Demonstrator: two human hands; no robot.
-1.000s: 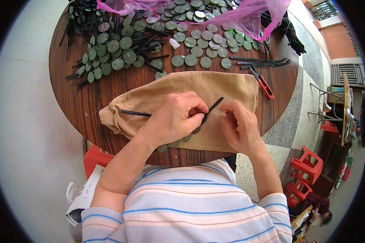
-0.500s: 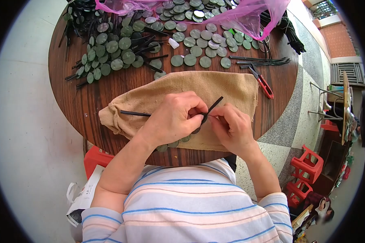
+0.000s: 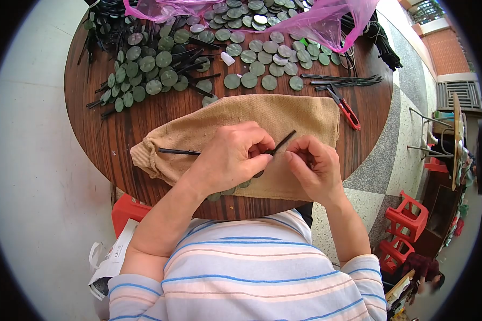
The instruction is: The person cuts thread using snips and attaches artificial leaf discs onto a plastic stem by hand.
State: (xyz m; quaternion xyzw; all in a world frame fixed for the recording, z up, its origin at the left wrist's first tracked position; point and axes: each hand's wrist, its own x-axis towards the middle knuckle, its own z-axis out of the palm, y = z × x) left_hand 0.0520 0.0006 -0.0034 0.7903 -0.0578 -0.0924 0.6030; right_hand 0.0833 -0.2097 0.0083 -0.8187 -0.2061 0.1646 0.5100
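My left hand (image 3: 231, 155) pinches a black cord (image 3: 286, 140) over the tan cloth (image 3: 300, 109). One end of the cord points up and right past the fingertips; a straight black length (image 3: 178, 152) shows left of the hand. Several green discs (image 3: 228, 191) hang below my left hand, partly hidden by it. My right hand (image 3: 315, 166) is just to the right, thumb and index finger pinched together. Whatever it holds is too small to make out.
Loose green discs (image 3: 269, 82) and a pile of corded discs (image 3: 146, 64) cover the round table's (image 3: 118, 155) far side. Also there are pink plastic (image 3: 326, 21), black cords (image 3: 353, 81) and red-handled snips (image 3: 348, 112). Red stools (image 3: 405, 216) and a person (image 3: 420, 270) are at the right.
My right hand came in to the cord beside my left fingers, then drew back slightly to the right, its fingers now pinched. My left hand has kept its hold.
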